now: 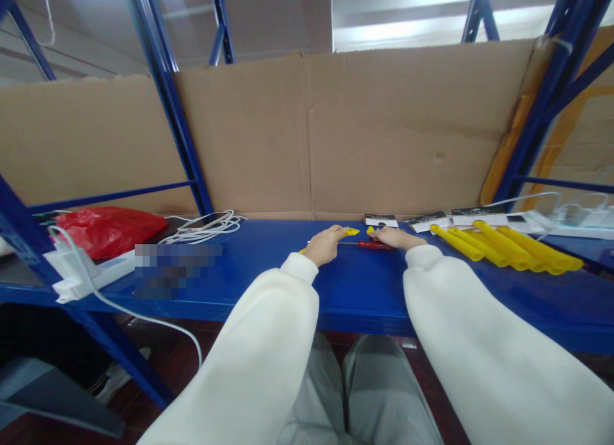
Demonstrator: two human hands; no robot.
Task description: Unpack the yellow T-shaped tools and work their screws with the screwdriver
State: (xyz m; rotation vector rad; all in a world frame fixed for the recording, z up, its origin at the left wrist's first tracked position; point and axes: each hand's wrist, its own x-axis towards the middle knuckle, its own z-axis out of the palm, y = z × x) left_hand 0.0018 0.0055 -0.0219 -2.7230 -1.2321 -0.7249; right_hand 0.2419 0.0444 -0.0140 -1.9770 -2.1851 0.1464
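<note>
Near the middle of the blue shelf (268,253), my left hand (325,245) is closed around a yellow object, probably a tube. Its yellow end (354,231) shows past the fingertips, and a bit of yellow also shows by the wrist. My right hand (391,236) pinches a small yellow piece (371,232) a short gap away from that end. Beneath the right hand lies a screwdriver with a red handle (374,245), its shaft pointing left towards my left hand. A black and white card (381,220) rests just behind the right hand.
Several yellow tubes (508,247) lie at the right, over black and white cards (428,221). At the left are a red plastic bag (108,229), coiled white cable (211,231) and a white power strip (112,270). Cardboard (307,138) stands behind, between blue posts.
</note>
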